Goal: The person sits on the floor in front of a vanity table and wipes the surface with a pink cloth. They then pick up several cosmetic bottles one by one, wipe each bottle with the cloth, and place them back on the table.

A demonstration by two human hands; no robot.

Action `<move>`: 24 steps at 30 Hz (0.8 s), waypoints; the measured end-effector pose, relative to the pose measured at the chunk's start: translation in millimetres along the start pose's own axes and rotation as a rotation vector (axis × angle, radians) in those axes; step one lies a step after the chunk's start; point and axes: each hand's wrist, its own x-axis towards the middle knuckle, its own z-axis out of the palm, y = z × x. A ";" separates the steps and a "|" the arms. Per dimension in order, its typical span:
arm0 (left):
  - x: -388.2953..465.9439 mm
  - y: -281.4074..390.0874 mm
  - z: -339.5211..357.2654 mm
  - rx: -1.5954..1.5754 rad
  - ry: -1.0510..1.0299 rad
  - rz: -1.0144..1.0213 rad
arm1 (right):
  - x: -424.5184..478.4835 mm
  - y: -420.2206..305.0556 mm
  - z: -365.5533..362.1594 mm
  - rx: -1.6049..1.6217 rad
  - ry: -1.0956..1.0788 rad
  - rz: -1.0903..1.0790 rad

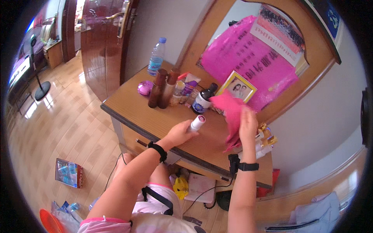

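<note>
In front of me, low over the wooden dresser top (172, 122), my left hand (180, 133) grips a small white bottle (198, 123) whose round end shows a dark red mark. A pink cloth (233, 112) hangs from my right hand (248, 123), raised to the right of the bottle and slightly blurred. Behind both hands stand a dark bottle (202, 100) with a white label and a photo frame (239, 86) with a yellow border, partly covered by the cloth. Several gold-capped cosmetic bottles (266, 142) are beside my right wrist, partly hidden by it.
Two tall brown bottles (161, 91), a purple round container (145, 88) and a water bottle (156, 56) stand at the dresser's left. Pink plastic (247, 55) covers much of the mirror. A black cable (208, 189) runs from my right wrist. On the floor sits a box of bottles (68, 173).
</note>
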 end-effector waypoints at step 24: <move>-0.8 -0.8 -1.0 -0.053 0.322 -0.036 | -133.5 -18.8 19.1 -0.099 -0.566 -0.010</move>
